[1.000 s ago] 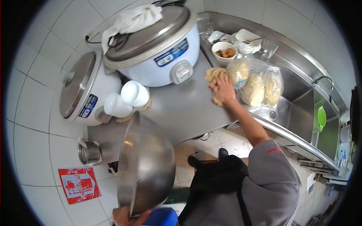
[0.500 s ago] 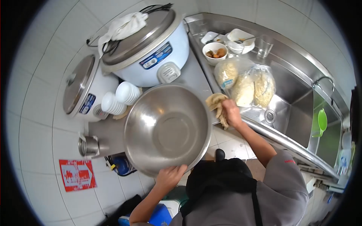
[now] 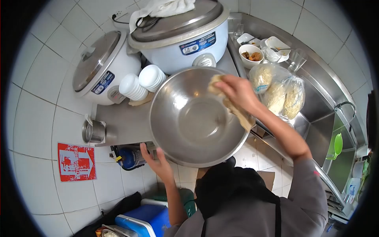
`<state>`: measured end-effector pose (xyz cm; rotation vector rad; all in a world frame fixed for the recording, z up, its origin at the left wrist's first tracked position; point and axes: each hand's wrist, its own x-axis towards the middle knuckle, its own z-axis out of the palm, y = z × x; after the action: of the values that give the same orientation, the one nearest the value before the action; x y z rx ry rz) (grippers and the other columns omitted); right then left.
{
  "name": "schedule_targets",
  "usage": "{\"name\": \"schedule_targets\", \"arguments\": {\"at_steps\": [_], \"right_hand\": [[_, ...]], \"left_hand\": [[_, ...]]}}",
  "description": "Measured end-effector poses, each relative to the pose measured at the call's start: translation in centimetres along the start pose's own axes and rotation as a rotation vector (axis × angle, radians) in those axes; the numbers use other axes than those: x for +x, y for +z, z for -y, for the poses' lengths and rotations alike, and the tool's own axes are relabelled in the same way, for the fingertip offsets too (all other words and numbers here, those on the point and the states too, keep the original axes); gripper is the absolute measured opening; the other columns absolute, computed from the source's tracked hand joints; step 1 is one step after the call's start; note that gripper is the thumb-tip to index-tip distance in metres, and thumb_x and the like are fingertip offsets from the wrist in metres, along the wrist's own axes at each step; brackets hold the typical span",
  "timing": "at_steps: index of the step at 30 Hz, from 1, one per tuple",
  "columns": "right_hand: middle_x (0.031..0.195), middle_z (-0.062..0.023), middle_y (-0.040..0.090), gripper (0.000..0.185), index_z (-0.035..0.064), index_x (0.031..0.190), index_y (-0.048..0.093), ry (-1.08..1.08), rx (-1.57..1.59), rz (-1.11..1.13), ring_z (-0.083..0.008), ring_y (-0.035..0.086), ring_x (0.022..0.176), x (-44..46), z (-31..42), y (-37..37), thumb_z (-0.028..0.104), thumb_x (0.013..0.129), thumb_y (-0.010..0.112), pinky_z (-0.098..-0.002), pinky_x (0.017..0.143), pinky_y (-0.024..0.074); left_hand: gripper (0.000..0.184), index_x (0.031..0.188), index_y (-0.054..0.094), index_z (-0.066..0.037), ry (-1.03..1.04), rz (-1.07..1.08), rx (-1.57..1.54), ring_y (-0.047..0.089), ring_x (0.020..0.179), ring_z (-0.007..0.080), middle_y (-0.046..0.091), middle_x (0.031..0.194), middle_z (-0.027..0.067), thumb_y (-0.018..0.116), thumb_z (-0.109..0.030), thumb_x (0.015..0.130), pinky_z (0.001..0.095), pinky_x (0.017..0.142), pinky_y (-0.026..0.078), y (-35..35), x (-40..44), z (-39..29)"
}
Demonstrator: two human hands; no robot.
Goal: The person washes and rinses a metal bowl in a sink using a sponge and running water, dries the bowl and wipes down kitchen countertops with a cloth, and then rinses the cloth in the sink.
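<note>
On the steel counter (image 3: 122, 122), the big metal bowl (image 3: 185, 126) has left the left hand's (image 3: 161, 169) grip since the earlier frame — open side up, jutting past the front edge. The tan cloth (image 3: 240, 113) has come over its right side, clasped by the right hand (image 3: 242, 93). The left hand is near the rim — fingers spread, empty.

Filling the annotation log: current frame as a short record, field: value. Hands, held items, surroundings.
Right hand: gripping tan cloth over the bowl's right side
Left hand: open, fingers near bowl rim, contact unclear
Metal bowl: open side up, jutting past the front edge of the counter
Behind bowl: large blue-white cooker
Right: clear bags of pale food at the sink
</note>
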<state>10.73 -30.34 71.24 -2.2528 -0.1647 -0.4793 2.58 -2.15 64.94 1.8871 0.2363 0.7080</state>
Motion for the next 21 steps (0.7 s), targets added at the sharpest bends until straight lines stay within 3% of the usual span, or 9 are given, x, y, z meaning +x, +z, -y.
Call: {"name": "schedule_targets", "arguments": {"at_steps": [1, 4, 5, 7, 9, 14, 17, 18, 21], "right_hand": [[0.079, -0.0094, 0.059, 0.024, 0.0072, 0.084, 0.060, -0.151, -0.111, 0.074, -0.0235, 0.057, 0.076, 1.4, -1.8, 3.5, 0.030, 0.080, 0.054, -0.0333, 0.061, 0.0442], [0.111, -0.0145, 0.046, 0.035, 0.0084, 0.101, 0.053, -0.439, -0.420, 0.194, -0.0337, 0.038, 0.108, 1.8, -9.7, 16.7, 0.036, 0.081, 0.047, -0.0444, 0.084, 0.0328], [0.118, -0.0159, 0.040, 0.040, 0.0090, 0.107, 0.050, -0.494, -0.486, 0.245, -0.0357, 0.032, 0.114, 1.0, -8.5, 18.4, 0.039, 0.082, 0.044, -0.0466, 0.090, 0.0273], [0.128, -0.0171, 0.030, 0.048, 0.0101, 0.118, 0.042, -0.283, -0.168, 0.806, -0.0352, 0.027, 0.120, -0.7, -4.6, 19.2, 0.044, 0.085, 0.035, -0.0458, 0.097, 0.0174], [0.126, -0.0176, 0.034, 0.052, 0.0090, 0.121, 0.039, -0.244, 0.054, 0.980, -0.0348, 0.027, 0.120, -4.9, -1.9, 19.8, 0.047, 0.087, 0.026, -0.0461, 0.098, 0.0151], [0.114, -0.0188, 0.044, 0.047, 0.0068, 0.112, 0.045, 0.292, 0.322, 1.404, -0.0324, 0.039, 0.111, -7.5, 3.1, 8.5, 0.046, 0.087, 0.034, -0.0382, 0.093, 0.0283], [0.103, -0.0174, 0.053, 0.037, 0.0052, 0.109, 0.048, -0.214, 0.165, 1.454, -0.0316, 0.049, 0.098, -7.3, 4.0, 3.4, 0.032, 0.084, 0.047, -0.0388, 0.083, 0.0370], [0.090, -0.0142, 0.057, 0.023, 0.0028, 0.098, 0.054, -0.291, 0.136, 1.193, -0.0309, 0.053, 0.085, -8.8, 4.0, 2.6, 0.015, 0.078, 0.054, -0.0395, 0.073, 0.0405], [0.088, -0.0129, 0.057, 0.016, 0.0024, 0.092, 0.055, -0.179, 0.409, 0.831, -0.0296, 0.052, 0.083, -10.7, 5.0, -1.5, 0.006, 0.077, 0.052, -0.0384, 0.073, 0.0409]], "left_hand": [[0.043, 0.122, 0.038, 0.000, -0.126, 0.050, -0.165, 0.039, 0.114, 0.0249, 0.044, 0.121, 0.0138, 0.049, -0.014, 0.083, 0.0355, 0.096, 0.025, 0.4, 0.4, 1.2], [0.045, 0.123, 0.037, 0.001, -0.619, 0.080, -0.585, 0.044, 0.104, 0.0194, 0.045, 0.118, 0.0120, 0.047, -0.004, 0.079, 0.0290, 0.090, 0.032, 2.0, 1.1, 3.3], [0.045, 0.122, 0.037, 0.001, -0.598, 0.076, -0.626, 0.045, 0.102, 0.0194, 0.046, 0.116, 0.0121, 0.046, -0.003, 0.078, 0.0292, 0.089, 0.033, 2.2, 1.2, 3.2], [0.044, 0.121, 0.039, 0.001, -0.573, 0.077, -0.692, 0.047, 0.099, 0.0192, 0.047, 0.114, 0.0123, 0.043, 0.000, 0.077, 0.0295, 0.086, 0.036, 2.0, 1.3, 3.0], [0.043, 0.118, 0.040, 0.001, -0.539, 0.021, -0.665, 0.048, 0.095, 0.0191, 0.049, 0.110, 0.0118, 0.040, 0.001, 0.075, 0.0295, 0.084, 0.037, 2.3, 0.8, 3.2], [0.041, 0.113, 0.044, 0.001, -0.464, -0.045, -0.654, 0.051, 0.089, 0.0200, 0.053, 0.100, 0.0111, 0.042, -0.004, 0.072, 0.0310, 0.079, 0.041, 3.0, 0.1, 3.8], [0.042, 0.113, 0.044, 0.001, -0.506, -0.057, -0.473, 0.051, 0.090, 0.0223, 0.052, 0.101, 0.0133, 0.043, -0.006, 0.072, 0.0335, 0.080, 0.041, 2.7, -0.1, 2.4], [0.042, 0.112, 0.044, 0.002, -0.514, -0.061, -0.530, 0.050, 0.091, 0.0237, 0.051, 0.103, 0.0139, 0.043, -0.006, 0.071, 0.0346, 0.082, 0.040, 2.8, 0.0, 2.7], [0.043, 0.118, 0.038, 0.005, -0.466, -0.004, -0.380, 0.046, 0.098, 0.0237, 0.045, 0.114, 0.0159, 0.044, -0.012, 0.079, 0.0354, 0.086, 0.036, 2.5, 0.2, 3.3]]}}
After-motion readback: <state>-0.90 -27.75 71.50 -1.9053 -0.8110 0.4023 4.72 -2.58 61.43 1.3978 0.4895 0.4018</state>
